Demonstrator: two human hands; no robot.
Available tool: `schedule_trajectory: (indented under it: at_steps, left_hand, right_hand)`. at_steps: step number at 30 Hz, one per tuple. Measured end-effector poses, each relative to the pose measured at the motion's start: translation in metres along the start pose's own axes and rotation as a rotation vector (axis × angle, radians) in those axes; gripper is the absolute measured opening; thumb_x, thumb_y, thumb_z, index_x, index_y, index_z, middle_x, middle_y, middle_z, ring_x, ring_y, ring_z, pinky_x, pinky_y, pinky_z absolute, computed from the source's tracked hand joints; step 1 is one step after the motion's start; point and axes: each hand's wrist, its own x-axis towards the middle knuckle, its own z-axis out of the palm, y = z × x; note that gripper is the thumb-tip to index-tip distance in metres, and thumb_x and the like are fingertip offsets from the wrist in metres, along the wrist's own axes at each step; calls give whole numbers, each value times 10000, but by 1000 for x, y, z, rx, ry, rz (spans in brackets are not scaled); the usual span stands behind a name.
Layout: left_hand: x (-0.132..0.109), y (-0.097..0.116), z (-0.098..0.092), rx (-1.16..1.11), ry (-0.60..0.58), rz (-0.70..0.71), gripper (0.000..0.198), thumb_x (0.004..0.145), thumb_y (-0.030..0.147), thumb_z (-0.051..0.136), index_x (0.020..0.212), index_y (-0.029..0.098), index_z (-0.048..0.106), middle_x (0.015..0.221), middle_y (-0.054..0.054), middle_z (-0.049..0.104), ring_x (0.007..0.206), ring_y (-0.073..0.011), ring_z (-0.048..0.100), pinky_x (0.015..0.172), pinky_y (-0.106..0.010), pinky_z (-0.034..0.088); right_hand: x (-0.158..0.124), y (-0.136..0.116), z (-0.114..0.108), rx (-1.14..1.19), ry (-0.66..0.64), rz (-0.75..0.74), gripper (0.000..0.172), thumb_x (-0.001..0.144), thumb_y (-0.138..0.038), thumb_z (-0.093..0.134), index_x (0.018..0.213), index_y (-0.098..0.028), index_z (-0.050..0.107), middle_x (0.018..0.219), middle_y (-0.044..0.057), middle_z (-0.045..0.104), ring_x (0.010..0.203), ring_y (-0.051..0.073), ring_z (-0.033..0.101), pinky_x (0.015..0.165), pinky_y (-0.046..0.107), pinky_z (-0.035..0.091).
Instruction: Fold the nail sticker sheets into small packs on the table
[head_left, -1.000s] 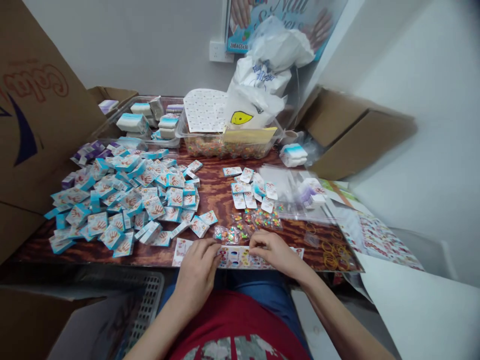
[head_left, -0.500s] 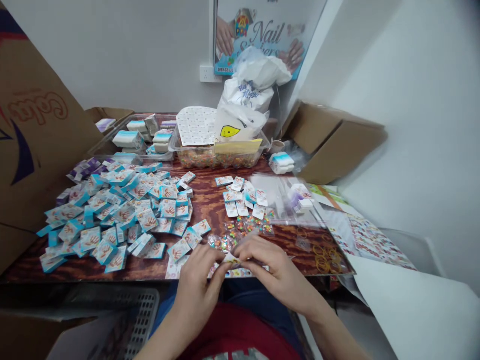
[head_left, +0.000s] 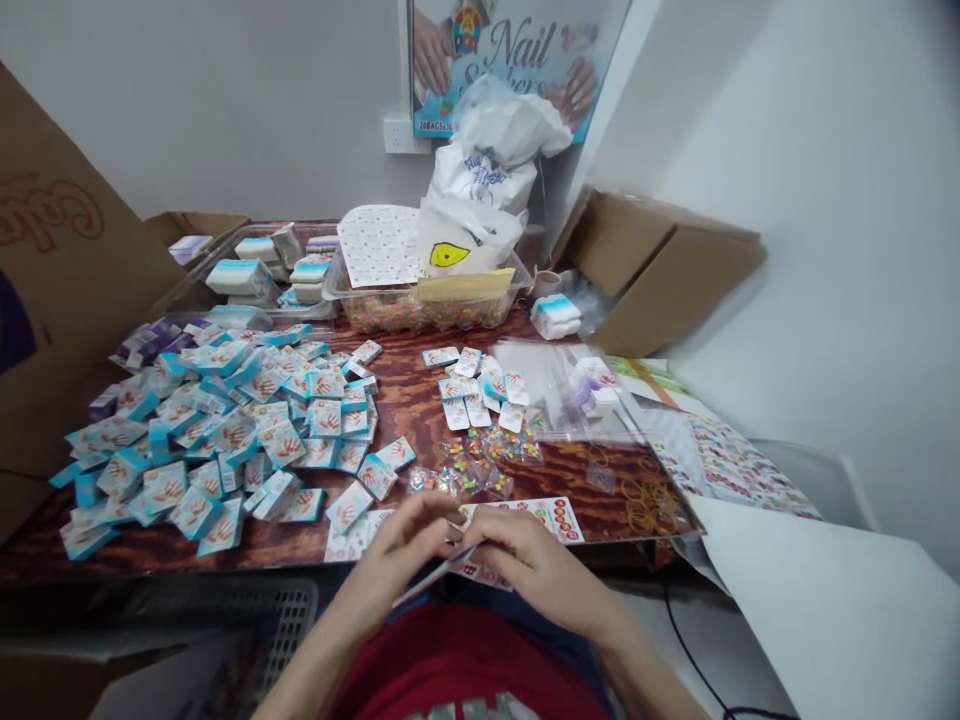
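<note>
Desk: I have the wood-grain desk (head_left: 409, 410) in view, blue-edged cards (head_left: 225, 430) heaped toward its left edge.
Hands: left hand (head_left: 394, 550) and right hand (head_left: 532, 572) together at the front edge, pinching a thin card (head_left: 442, 572).
Right corner: rubber bands (head_left: 649, 505).

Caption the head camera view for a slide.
Left hand and right hand hold a paper strip above a table strewn with blue-edged packets.

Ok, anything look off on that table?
The purple-edged cards stand out at the back left of the loose heap of teal-edged cards: their colour differs from the rest. Whether they are misplaced, I can't tell.
</note>
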Motion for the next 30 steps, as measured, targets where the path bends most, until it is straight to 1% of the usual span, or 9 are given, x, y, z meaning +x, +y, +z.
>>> schedule_trajectory:
  at_steps: [2, 4, 6, 11, 14, 17, 22, 25, 30]
  left_hand:
    - [8, -13, 4, -23, -83, -111, 359, 837, 456, 659, 1068, 181, 667, 928, -47, 690, 834, -178, 626, 764, -274, 491]
    - [15, -24, 6, -32, -128, -168, 417, 816, 526, 649, 955, 136, 698, 797, -50, 689, 706, -161, 620, 666, -258, 499]
    - [19, -31, 4, -27, -53, -184, 471, 792, 578, 642, 854, 115, 702, 690, -45, 673, 606, -149, 604, 580, -242, 492]
    - [28, -41, -10, 29, 264, -128, 457, 782, 576, 634, 822, 125, 693, 684, -39, 679, 628, -183, 631, 597, -269, 514]
    - [31, -42, -12, 246, 363, 12, 376, 837, 506, 592, 868, 147, 701, 760, -33, 686, 711, -192, 611, 677, -281, 493]
    - [26, -36, -7, 434, 255, 85, 350, 927, 443, 479, 903, 162, 686, 783, -26, 659, 737, -176, 563, 699, -263, 444]
    - [6, -34, -1, 430, -18, -2, 362, 961, 455, 420, 893, 169, 632, 761, -15, 611, 684, -149, 534, 651, -239, 417]
    - [0, -47, -7, 394, 35, -102, 441, 948, 509, 414, 756, 157, 600, 624, -5, 563, 580, -137, 524, 584, -233, 411]
    - [6, -63, -21, 166, 151, -182, 492, 873, 605, 486, 757, 142, 602, 659, -39, 626, 561, -145, 582, 557, -244, 475]
  right_hand:
    - [8, 2, 8, -40, 63, 65, 159, 848, -91, 486, 763, -188, 580, 752, -12, 604, 730, 139, 545, 666, 235, 355]
    - [17, 8, 14, -67, 158, 155, 82, 833, -137, 533, 781, -191, 565, 706, -21, 600, 678, 139, 536, 622, 235, 339]
    - [23, 17, 15, -4, 210, 201, 44, 854, -218, 554, 819, -195, 568, 696, -21, 599, 661, 142, 539, 603, 237, 343]
    - [23, 33, 5, 427, 88, 231, 355, 907, -508, 488, 796, -183, 573, 668, -13, 553, 588, 128, 519, 526, 232, 365]
    - [20, 31, 6, 501, 63, 291, 304, 818, -480, 637, 800, -183, 576, 624, -43, 516, 535, 99, 487, 499, 214, 358]
    - [21, 29, 17, 554, 79, 289, 285, 781, -446, 673, 788, -177, 579, 597, -48, 519, 518, 93, 498, 493, 207, 377]
    - [24, 40, 35, 665, 86, 338, 350, 767, -507, 651, 811, -169, 573, 567, -34, 562, 458, 100, 513, 454, 211, 374]
    - [26, 51, 32, 529, 96, 357, 338, 852, -503, 542, 787, -172, 567, 585, -8, 586, 478, 119, 526, 465, 228, 370]
    - [41, 65, 20, -318, 438, 262, 150, 907, -269, 504, 814, -186, 587, 887, 76, 622, 873, 230, 583, 756, 346, 443]
